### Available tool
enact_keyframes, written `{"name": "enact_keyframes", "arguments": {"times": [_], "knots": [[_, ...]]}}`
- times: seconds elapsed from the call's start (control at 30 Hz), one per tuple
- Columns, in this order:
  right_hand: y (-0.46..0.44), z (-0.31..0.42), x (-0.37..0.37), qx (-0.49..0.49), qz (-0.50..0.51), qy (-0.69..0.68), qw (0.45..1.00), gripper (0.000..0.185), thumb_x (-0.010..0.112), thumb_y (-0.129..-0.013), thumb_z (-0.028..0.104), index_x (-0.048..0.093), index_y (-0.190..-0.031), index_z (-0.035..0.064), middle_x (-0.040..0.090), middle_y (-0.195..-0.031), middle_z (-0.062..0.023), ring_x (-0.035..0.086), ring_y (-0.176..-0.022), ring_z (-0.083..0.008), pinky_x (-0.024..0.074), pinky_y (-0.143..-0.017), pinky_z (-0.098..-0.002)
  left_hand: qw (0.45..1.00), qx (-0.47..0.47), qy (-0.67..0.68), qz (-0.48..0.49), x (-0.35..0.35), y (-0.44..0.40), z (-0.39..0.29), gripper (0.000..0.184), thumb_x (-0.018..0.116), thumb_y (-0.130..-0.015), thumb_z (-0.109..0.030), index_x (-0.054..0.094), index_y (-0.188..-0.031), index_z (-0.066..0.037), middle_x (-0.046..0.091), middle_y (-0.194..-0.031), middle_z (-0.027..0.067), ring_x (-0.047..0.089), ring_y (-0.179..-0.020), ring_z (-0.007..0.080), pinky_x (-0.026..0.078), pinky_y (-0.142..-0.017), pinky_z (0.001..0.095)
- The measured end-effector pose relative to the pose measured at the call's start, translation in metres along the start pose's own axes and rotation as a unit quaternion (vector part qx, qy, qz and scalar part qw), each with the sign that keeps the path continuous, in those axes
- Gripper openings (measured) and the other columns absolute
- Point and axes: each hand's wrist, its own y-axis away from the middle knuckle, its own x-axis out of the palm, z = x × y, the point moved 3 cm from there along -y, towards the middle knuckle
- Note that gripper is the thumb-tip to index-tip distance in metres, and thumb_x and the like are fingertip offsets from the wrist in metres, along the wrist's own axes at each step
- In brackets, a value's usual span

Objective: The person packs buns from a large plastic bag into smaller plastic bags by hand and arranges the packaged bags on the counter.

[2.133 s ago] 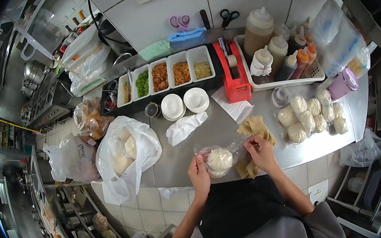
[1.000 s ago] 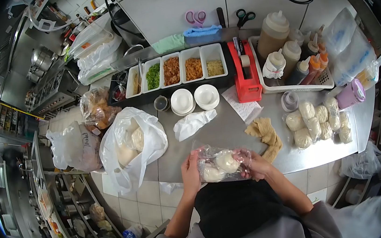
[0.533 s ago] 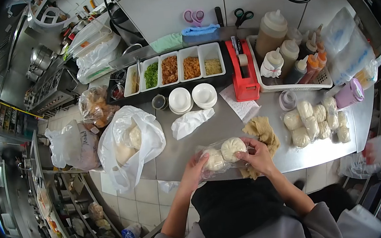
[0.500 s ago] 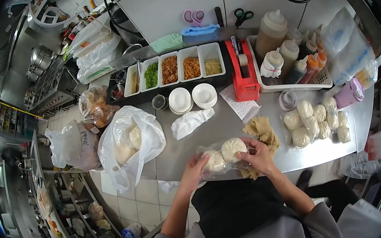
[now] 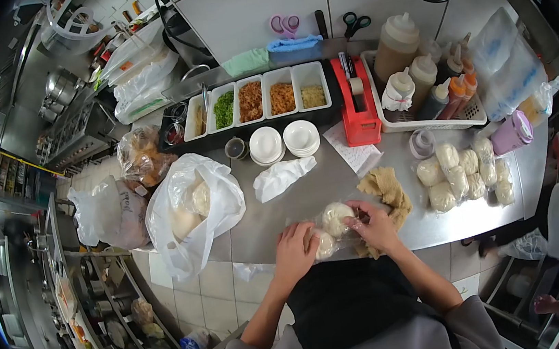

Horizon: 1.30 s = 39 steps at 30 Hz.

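Observation:
Two round white steamed buns (image 5: pixel 335 220) in a clear plastic bag are between my hands at the counter's front edge. My left hand (image 5: pixel 295 247) is curled over the left side of the nearer bun, partly hiding it. At the right of the farther bun, my right hand (image 5: pixel 373 224) pinches the bag's plastic between thumb and fingers. A crumpled brown cloth (image 5: pixel 385 193) lies just beyond my right hand. Farther right sit several wrapped packs of buns (image 5: pixel 455 172). To the left stands an open white plastic bag (image 5: pixel 193 205) with more pale buns inside.
Topping trays (image 5: pixel 250 102), a red tape dispenser (image 5: pixel 360 124) and a basket (image 5: pixel 425 123) of squeeze bottles line the back. Stacked white dishes (image 5: pixel 266 146) and a crumpled white paper (image 5: pixel 283 179) lie nearer. A co-worker's hand (image 5: pixel 553 304) shows at lower right.
My left hand has turned over the nearer bun, now covering more of it. The buns have shifted slightly and my right hand moved a little right. The person at right has moved.

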Motion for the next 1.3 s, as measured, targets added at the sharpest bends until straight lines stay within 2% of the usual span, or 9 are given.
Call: {"name": "enact_keyframes", "arguments": {"times": [0.23,0.43,0.53,0.63,0.83,1.03,1.13,1.23,1.3], "knots": [[0.002,0.014,-0.003,-0.054,0.053,0.067,0.995,0.036,0.067,-0.081,0.016,0.059,-0.114,0.0017,0.062,-0.09,-0.0141,0.06,-0.07,-0.0233,0.0486,-0.07,-0.0309,0.986,0.017,0.165,-0.036,0.004,-0.035,-0.006,0.023,0.054,-0.09,-0.02,0.06,-0.105,-0.003,0.06,-0.099,0.0136,0.058,-0.092,0.0312,0.044,-0.08,0.038],[0.004,0.011,0.002,-0.157,0.001,0.142,0.977,0.056,0.072,-0.075,0.019,0.051,-0.125,0.0058,0.056,-0.11,-0.0154,0.058,-0.097,-0.0309,0.0484,-0.08,-0.0363,0.959,-0.073,0.164,0.219,0.027,-0.089,0.014,0.017,0.058,-0.088,-0.014,0.064,-0.089,0.002,0.06,-0.096,0.0111,0.056,-0.089,0.0232,0.046,-0.072,0.0328],[0.012,0.016,0.006,-0.158,0.005,0.212,0.964,0.064,0.074,-0.071,0.021,0.048,-0.128,0.0066,0.052,-0.12,-0.0146,0.055,-0.104,-0.0318,0.0483,-0.083,-0.038,0.986,0.048,0.143,0.075,0.016,-0.095,-0.001,0.014,0.06,-0.087,-0.017,0.064,-0.092,-0.004,0.06,-0.094,0.0086,0.056,-0.091,0.025,0.045,-0.075,0.0358],[0.01,0.011,0.009,-0.159,-0.047,0.218,0.962,0.067,0.076,-0.069,0.023,0.048,-0.127,0.0063,0.053,-0.118,-0.0143,0.056,-0.102,-0.0329,0.0485,-0.084,-0.0393,0.995,0.048,0.026,-0.085,-0.017,-0.052,-0.028,0.016,0.061,-0.086,-0.021,0.063,-0.097,-0.009,0.06,-0.095,0.0068,0.056,-0.093,0.027,0.041,-0.081,0.0395],[0.013,0.011,0.014,-0.152,-0.045,0.221,0.962,0.065,0.078,-0.066,0.026,0.052,-0.122,0.005,0.054,-0.115,-0.0125,0.058,-0.098,-0.0315,0.0506,-0.078,-0.0378,0.998,0.017,-0.057,0.031,-0.011,-0.001,-0.003,0.025,0.057,-0.088,-0.028,0.062,-0.104,-0.01,0.06,-0.099,0.0062,0.055,-0.097,0.0274,0.039,-0.086,0.0415],[0.014,0.003,0.017,-0.191,-0.057,0.196,0.96,0.061,0.078,-0.067,0.024,0.054,-0.121,0.0069,0.056,-0.113,-0.0107,0.06,-0.095,-0.0296,0.0516,-0.076,-0.0376,0.995,0.075,0.028,-0.065,0.01,-0.056,-0.011,0.029,0.061,-0.085,-0.027,0.063,-0.103,-0.005,0.063,-0.099,0.009,0.059,-0.094,0.027,0.042,-0.084,0.0393],[0.015,-0.001,0.017,-0.229,-0.06,0.202,0.95,0.056,0.079,-0.067,0.021,0.058,-0.116,0.0069,0.059,-0.112,-0.011,0.062,-0.092,-0.029,0.0526,-0.074,-0.0368,0.969,-0.035,0.159,0.185,0.032,-0.085,-0.016,0.029,0.064,-0.083,-0.028,0.066,-0.096,-0.003,0.065,-0.084,0.0115,0.063,-0.079,0.0277,0.047,-0.073,0.0366],[0.019,0.0,0.019,-0.25,-0.099,0.209,0.94,0.044,0.077,-0.068,0.018,0.062,-0.108,0.0063,0.063,-0.103,-0.0111,0.065,-0.081,-0.0301,0.0539,-0.067,-0.0371,0.98,0.033,0.163,0.106,0.039,-0.091,-0.024,0.03,0.066,-0.081,-0.031,0.068,-0.088,-0.002,0.064,-0.072,0.0122,0.062,-0.065,0.0279,0.049,-0.06,0.036],[0.021,-0.011,0.022,-0.237,-0.058,0.222,0.944,0.037,0.074,-0.069,0.014,0.064,-0.104,0.006,0.065,-0.096,-0.0111,0.064,-0.073,-0.0314,0.0534,-0.062,-0.038,0.984,0.036,0.124,0.123,0.043,-0.087,-0.043,0.027,0.065,-0.081,-0.03,0.068,-0.086,-0.004,0.064,-0.075,0.01,0.062,-0.072,0.0267,0.047,-0.069,0.0365]]}}
